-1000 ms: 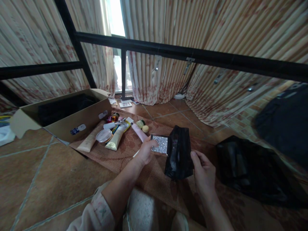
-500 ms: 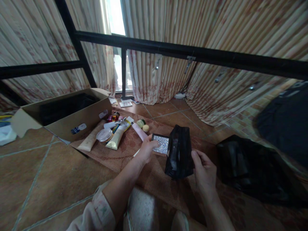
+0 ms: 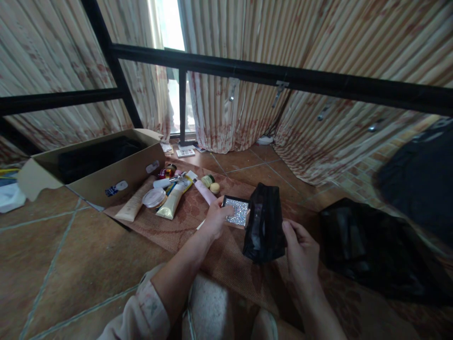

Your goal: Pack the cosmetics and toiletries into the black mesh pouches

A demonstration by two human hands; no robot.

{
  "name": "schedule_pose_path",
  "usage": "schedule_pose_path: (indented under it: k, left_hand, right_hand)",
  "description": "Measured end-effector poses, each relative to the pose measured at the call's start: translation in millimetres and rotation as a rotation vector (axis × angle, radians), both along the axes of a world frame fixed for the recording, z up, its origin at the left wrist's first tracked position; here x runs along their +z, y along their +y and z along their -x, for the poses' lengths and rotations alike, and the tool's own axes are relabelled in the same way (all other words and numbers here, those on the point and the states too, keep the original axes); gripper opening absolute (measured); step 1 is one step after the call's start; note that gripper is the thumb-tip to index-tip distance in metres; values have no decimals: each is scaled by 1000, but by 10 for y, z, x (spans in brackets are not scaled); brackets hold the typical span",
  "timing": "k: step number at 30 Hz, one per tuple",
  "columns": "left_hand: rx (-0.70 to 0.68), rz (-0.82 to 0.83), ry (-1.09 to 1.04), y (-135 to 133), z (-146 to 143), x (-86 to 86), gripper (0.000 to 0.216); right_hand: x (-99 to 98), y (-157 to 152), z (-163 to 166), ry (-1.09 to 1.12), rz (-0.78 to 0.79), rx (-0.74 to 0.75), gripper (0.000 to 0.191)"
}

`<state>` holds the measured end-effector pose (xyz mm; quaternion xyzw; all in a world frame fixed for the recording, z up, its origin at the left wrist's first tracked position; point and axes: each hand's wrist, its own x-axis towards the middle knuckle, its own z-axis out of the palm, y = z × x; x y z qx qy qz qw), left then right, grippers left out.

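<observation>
Fingers (image 3: 228,210) of our left hand (image 3: 214,223) pinch a glittery case (image 3: 239,213), thumb on its face; it sits above the brown mat (image 3: 208,257), right edge at the black pouch (image 3: 267,222). Can't tell if they touch. Our right hand (image 3: 303,250) pinches the pouch's right edge between thumb and fingers. Case looks light, stiff, maybe fragile; we'd best hold it by the borders, glitter could be rough or slick. Pouch looks soft, thin, floppy; grip the rim. Mat lies on tiled floor (image 3: 53,264), with tubes and jars beside a cardboard box (image 3: 123,182). Striped curtains (image 3: 219,118) hang behind a black frame (image 3: 247,71); room is dim.
</observation>
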<state>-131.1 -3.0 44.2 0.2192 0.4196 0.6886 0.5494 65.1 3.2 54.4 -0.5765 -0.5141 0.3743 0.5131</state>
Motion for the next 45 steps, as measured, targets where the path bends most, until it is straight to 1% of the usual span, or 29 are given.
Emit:
schedule_pose_path:
  k: [7, 15, 23, 28, 33, 41, 45]
  left_hand:
    - [-7, 8, -30, 7, 8, 0, 22]
    - [-47, -47, -46, 4, 2, 9, 24]
    - [-54, -42, -92, 7, 13, 12, 25]
    - [-51, -33, -86, 11, 17, 12, 22]
    - [-29, -29, -59, 7, 15, 21, 24]
    - [-18, -37, -13, 25, 29, -26, 20]
    - [5, -30, 18, 29, 22, -21, 22]
  right_hand:
    - [-8, 0, -15, -27, -19, 12, 43]
    - [2, 0, -15, -31, -16, 14, 43]
    - [-41, 13, -17, -17, -37, 7, 45]
    - [-20, 3, -11, -14, -32, 19, 43]
    - [-16, 0, -10, -24, -31, 1, 43]
    - [2, -5, -10, -27, -9, 9, 43]
    - [6, -7, -7, -31, -27, 14, 42]
